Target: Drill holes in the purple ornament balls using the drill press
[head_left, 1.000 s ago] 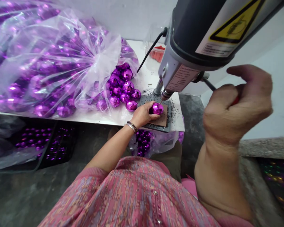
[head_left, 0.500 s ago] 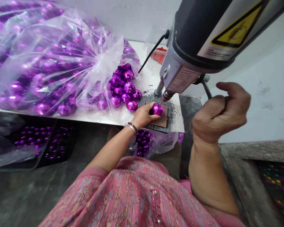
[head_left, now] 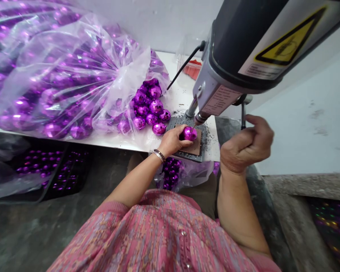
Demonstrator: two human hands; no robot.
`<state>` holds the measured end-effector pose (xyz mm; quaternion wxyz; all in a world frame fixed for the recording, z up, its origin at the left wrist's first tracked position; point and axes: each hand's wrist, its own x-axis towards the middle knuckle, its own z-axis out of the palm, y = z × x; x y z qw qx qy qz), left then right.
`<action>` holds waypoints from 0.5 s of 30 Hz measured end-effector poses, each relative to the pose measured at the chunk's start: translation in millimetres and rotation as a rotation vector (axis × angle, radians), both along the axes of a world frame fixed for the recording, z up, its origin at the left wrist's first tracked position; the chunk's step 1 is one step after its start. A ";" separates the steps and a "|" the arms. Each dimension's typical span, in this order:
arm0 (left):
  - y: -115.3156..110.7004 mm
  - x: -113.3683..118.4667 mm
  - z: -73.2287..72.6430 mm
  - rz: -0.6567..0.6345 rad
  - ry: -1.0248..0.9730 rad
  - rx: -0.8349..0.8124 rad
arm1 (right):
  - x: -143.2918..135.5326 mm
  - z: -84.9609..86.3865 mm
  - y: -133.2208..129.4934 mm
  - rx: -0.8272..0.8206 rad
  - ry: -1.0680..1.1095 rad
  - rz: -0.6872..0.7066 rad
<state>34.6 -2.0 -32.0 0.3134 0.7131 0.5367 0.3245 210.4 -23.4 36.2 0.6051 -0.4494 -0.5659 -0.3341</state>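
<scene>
The left hand (head_left: pixel 172 141) grips a purple ball (head_left: pixel 190 133) under the drill (head_left: pixel 235 56); the right hand (head_left: pixel 245 145) is curled round its lever (head_left: pixel 243 114). Drilling seems unfinished; loose balls (head_left: pixel 156 106) beyond the left hand probably remain.

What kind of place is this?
Probably a small workshop: a bench drill press with a warning label, dark shavings around its base, and a big clear plastic bag of purple mirrored balls.

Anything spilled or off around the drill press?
Yes: dark debris is scattered over the drill press base and the white table beside it, looking unswept. Loose purple balls lie beside the plastic bag, as if spilled.
</scene>
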 end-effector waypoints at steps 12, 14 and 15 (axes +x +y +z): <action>-18.3 -15.7 11.9 -0.045 -0.066 -0.044 | 17.8 124.7 35.9 -0.457 0.241 0.093; -33.8 -25.9 12.9 -0.140 -0.040 -0.052 | 23.0 123.1 44.7 -0.450 0.240 0.081; -42.1 -31.2 12.8 -0.204 -0.021 -0.060 | 25.7 120.3 47.0 -0.430 0.219 0.098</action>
